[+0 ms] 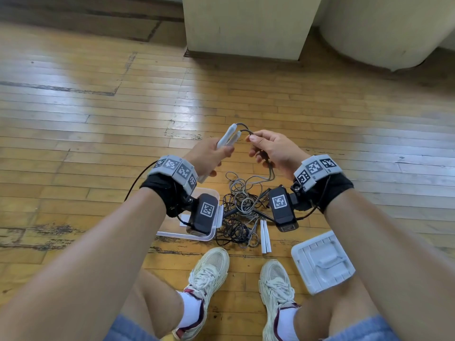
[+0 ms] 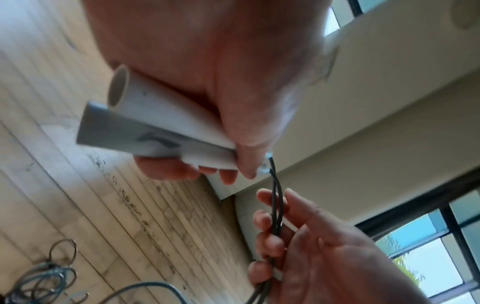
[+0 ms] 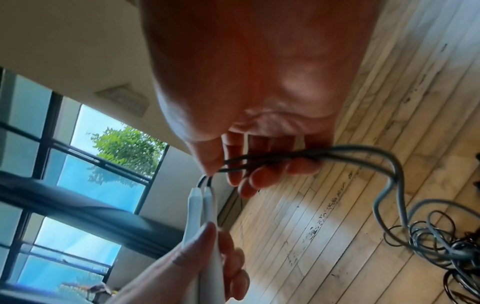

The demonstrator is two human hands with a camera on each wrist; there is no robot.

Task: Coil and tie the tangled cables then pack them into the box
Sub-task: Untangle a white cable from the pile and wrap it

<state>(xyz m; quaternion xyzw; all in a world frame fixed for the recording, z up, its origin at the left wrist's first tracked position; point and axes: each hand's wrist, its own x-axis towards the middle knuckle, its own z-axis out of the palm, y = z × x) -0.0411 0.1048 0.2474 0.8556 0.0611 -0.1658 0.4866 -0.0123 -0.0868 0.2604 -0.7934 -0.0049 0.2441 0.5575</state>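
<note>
Below, tangled cables (image 1: 240, 210) sprawl between clear box (image 1: 211, 236) and white lid (image 1: 322, 262).

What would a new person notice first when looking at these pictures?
First, the two raised hands in the middle: the left hand grips two white handles side by side, and the right hand pinches the dark cords coming out of them. Below, a tangled pile of cables lies on the wooden floor, between a clear box and a white lid.
</note>
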